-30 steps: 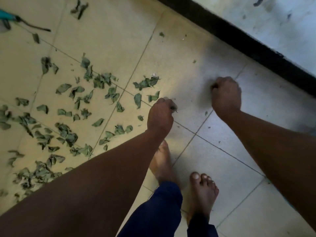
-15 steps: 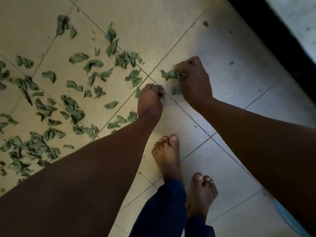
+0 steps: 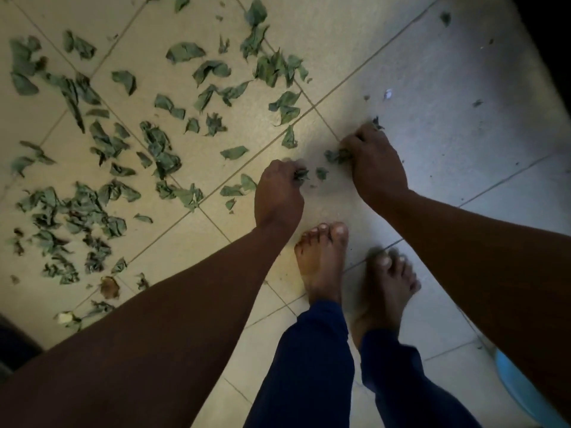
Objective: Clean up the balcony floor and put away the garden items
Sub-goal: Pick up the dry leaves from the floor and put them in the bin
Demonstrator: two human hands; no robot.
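Observation:
Several dry green leaves [image 3: 160, 149] lie scattered over the pale tiled floor [image 3: 309, 26], mostly at the left and centre. My left hand [image 3: 279, 196] is low over the floor with its fingers curled round a few leaves [image 3: 301, 175]. Just to its right, my right hand [image 3: 375, 163] grips a small bunch of leaves [image 3: 336, 156], with leaf tips sticking out above the knuckles. One small leaf piece [image 3: 321, 173] lies on the tile between the two hands.
My bare feet [image 3: 321, 257] stand just behind the hands, in dark blue trousers. A dark wall base [image 3: 547, 32] runs along the top right. A light blue object [image 3: 522, 393] shows at the lower right edge, a dark object [image 3: 15, 344] at the lower left.
The view has shifted so the leaves lie further right and lower. My right hand came left from the bare tile to the leaves and took hold of a bunch. My left hand stays closed on leaves.

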